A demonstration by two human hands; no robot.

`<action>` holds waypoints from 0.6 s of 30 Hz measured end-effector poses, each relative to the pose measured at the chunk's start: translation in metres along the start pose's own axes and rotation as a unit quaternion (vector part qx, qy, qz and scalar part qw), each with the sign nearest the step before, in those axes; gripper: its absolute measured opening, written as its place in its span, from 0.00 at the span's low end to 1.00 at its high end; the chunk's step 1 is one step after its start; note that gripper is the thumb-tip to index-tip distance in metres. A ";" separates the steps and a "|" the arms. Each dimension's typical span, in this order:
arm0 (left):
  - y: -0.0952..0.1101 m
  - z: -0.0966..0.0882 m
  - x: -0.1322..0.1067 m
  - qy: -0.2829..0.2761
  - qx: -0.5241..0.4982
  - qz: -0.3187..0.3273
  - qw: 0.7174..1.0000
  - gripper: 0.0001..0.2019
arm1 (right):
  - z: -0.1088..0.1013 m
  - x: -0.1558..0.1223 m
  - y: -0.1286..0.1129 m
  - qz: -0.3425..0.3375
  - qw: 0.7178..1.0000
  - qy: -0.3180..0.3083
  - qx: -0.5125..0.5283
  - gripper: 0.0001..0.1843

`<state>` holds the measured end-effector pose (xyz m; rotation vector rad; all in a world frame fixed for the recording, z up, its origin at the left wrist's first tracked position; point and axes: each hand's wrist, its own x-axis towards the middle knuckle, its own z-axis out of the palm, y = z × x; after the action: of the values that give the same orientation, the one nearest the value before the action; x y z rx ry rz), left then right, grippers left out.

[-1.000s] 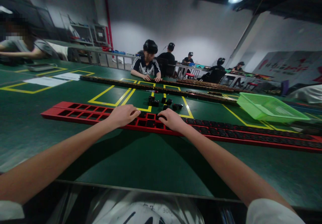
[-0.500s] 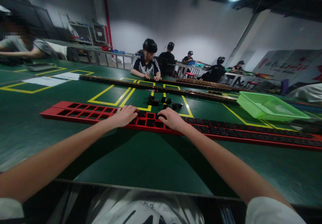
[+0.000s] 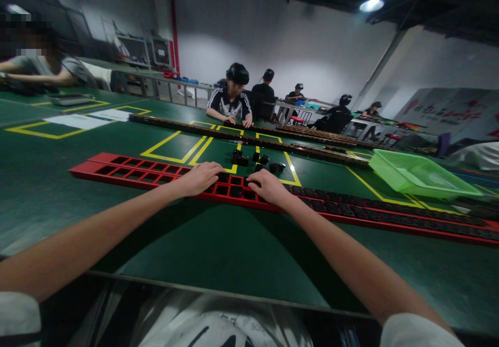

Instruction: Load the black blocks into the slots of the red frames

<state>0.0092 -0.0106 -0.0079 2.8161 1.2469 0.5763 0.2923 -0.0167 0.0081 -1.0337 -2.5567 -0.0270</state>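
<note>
Watching through the head view. Red tray (image 3: pixel 86 167) lies across mid-frame, long axis from left of centre down to the right edge, slanting slightly. Left of the hands its red grid of windows shows; right of them the two rows are packed with black pieces (image 3: pixel 351 210).

Left hand (image 3: pixel 199 179) rests on the tray just left of centre, fingers curled toward frame right. Right hand (image 3: pixel 268 186) is on it just right of centre, fingers curled toward frame left. A short stretch of slots sits between the fingertips, at least one with something dark inside. Whether either hand pinches a piece I can't tell; the fingertips are small and dark against the tray.

Key relation, as I judge it: the loose black parts (image 3: pixel 240 157) lie on the green table (image 3: pixel 218 248) beyond the tray's far edge, up-frame of the hands. The rightmost part (image 3: pixel 277 167) is just above the right hand, so that hand is nearer; the left-hand cluster sits about midway between both. Any reach would run away from the body, across the tray's long axis rather than along it.
</note>
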 end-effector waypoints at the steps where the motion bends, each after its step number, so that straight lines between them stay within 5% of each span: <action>1: 0.000 0.000 0.001 0.000 -0.011 0.024 1.000 0.19 | 0.001 0.000 0.001 -0.006 1.000 0.001 -0.001 0.10; 18: -0.003 -0.005 0.006 -0.033 -0.025 0.079 0.996 0.19 | 0.000 0.000 0.002 -0.029 0.999 0.017 0.009 0.10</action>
<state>0.0092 -0.0051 -0.0022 2.8824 0.9920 0.5064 0.2936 -0.0156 0.0074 -0.9457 -2.5505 -0.0374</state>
